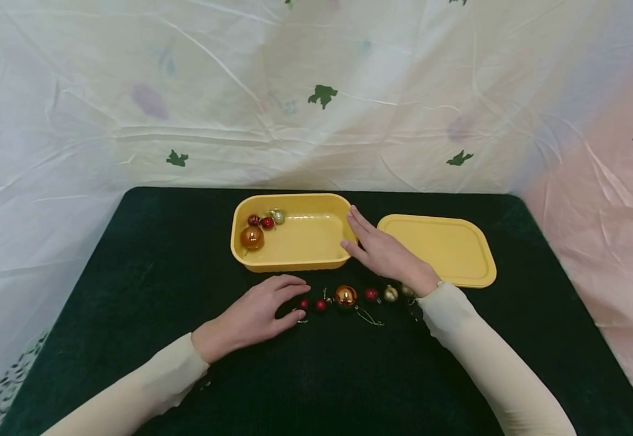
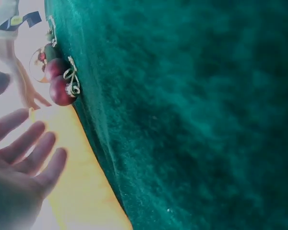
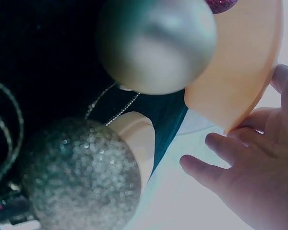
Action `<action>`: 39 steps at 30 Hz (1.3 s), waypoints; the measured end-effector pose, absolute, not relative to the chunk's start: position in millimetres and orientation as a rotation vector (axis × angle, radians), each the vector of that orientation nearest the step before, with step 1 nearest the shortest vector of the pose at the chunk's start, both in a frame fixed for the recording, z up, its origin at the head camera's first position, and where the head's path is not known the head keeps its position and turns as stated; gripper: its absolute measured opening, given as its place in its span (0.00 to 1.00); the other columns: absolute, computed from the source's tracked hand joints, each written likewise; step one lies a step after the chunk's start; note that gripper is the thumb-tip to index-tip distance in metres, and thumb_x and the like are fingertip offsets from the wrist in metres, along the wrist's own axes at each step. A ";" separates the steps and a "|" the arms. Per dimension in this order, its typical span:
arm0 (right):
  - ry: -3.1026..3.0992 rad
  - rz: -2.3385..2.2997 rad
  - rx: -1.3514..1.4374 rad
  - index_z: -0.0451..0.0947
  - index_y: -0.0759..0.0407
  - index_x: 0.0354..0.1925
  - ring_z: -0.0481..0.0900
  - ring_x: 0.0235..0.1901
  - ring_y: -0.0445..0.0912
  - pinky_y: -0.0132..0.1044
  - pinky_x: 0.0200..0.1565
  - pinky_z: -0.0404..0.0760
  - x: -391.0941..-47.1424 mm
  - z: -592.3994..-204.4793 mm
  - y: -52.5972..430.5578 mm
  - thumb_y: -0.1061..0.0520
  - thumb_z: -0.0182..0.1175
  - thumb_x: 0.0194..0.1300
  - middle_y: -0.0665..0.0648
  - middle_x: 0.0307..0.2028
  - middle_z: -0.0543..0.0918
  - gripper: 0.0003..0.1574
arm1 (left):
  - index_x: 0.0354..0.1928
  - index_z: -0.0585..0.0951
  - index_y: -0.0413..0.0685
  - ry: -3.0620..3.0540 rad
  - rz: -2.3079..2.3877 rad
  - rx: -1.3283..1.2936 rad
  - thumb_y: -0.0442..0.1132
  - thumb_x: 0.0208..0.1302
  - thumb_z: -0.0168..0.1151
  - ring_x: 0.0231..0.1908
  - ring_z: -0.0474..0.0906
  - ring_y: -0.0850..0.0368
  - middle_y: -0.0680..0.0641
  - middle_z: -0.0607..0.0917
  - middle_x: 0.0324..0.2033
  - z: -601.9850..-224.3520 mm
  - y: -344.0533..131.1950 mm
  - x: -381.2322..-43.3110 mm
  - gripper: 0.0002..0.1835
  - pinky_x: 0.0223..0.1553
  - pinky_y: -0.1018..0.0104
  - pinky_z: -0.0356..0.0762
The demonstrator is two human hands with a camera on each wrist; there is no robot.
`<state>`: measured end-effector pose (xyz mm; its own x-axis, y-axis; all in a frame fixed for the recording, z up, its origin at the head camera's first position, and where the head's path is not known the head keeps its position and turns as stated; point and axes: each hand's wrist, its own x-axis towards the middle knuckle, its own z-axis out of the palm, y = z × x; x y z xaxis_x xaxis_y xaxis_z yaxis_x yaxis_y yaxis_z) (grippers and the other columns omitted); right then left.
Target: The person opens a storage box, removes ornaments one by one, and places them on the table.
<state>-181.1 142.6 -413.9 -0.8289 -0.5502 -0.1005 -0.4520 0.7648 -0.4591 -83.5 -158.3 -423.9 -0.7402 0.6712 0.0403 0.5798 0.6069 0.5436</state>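
Observation:
My right hand (image 1: pixel 384 248) is at the right end of a yellow rectangular box (image 1: pixel 295 266), its fingers straight and touching the rim. Inside the box, at the left, are a copper bauble (image 1: pixel 252 238), two small red ones and a pale gold one. In front of the box lies a row of Christmas baubles; my left hand (image 1: pixel 259 312) hovers by the row's left end, beside a red bauble (image 1: pixel 304 304), with nothing between its fingers. The left wrist view shows those fingers spread, apart from the red bauble (image 2: pixel 62 92). Close to the right wrist camera are a glittery bauble (image 3: pixel 86 177) and a smooth pale one (image 3: pixel 158 48).
A yellow lid (image 1: pixel 436 248) lies flat to the right of the box, partly behind my right wrist. The row also holds a larger copper bauble (image 1: pixel 345 295) with a string loop and a gold one (image 1: pixel 390 293). Dark green cloth (image 1: pixel 305 375) covers the table; a pale curtain hangs behind.

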 end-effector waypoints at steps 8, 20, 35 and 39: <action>2.739 -0.612 -0.765 0.42 0.62 0.82 0.57 0.77 0.57 0.53 0.75 0.60 -182.0 -411.8 143.1 0.35 0.43 0.82 0.56 0.83 0.37 0.49 | 0.75 0.71 0.49 2.803 0.784 1.366 0.57 0.75 0.59 0.74 0.64 0.50 0.46 0.69 0.74 -414.0 -160.4 -79.7 0.33 0.71 0.44 0.66; 2.742 -0.613 -0.795 0.42 0.63 0.82 0.57 0.77 0.57 0.52 0.75 0.60 -181.2 -413.7 143.3 0.34 0.41 0.82 0.58 0.83 0.37 0.49 | 0.76 0.68 0.48 2.974 0.781 1.221 0.56 0.74 0.60 0.73 0.65 0.44 0.44 0.66 0.76 -392.9 -177.3 -104.8 0.36 0.72 0.41 0.64; 2.743 -0.617 -0.800 0.43 0.64 0.82 0.58 0.77 0.57 0.53 0.75 0.60 -180.5 -414.7 142.0 0.36 0.43 0.82 0.59 0.83 0.38 0.48 | 0.71 0.74 0.42 3.180 0.319 0.984 0.55 0.70 0.66 0.68 0.69 0.40 0.39 0.75 0.68 -391.4 -203.1 -153.5 0.35 0.73 0.32 0.55; 2.736 -0.621 -0.799 0.43 0.64 0.82 0.57 0.77 0.57 0.52 0.75 0.59 -180.1 -414.4 142.4 0.35 0.43 0.82 0.58 0.83 0.37 0.49 | 0.70 0.75 0.41 3.171 0.217 0.888 0.56 0.70 0.66 0.67 0.71 0.38 0.38 0.76 0.67 -393.3 -206.7 -162.8 0.35 0.73 0.31 0.53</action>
<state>-180.1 142.4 -414.4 -0.8266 -0.5550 -0.0936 -0.4603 0.7623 -0.4551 -162.8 -206.7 -393.3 -0.8435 0.5035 0.1871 0.5244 0.8474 0.0831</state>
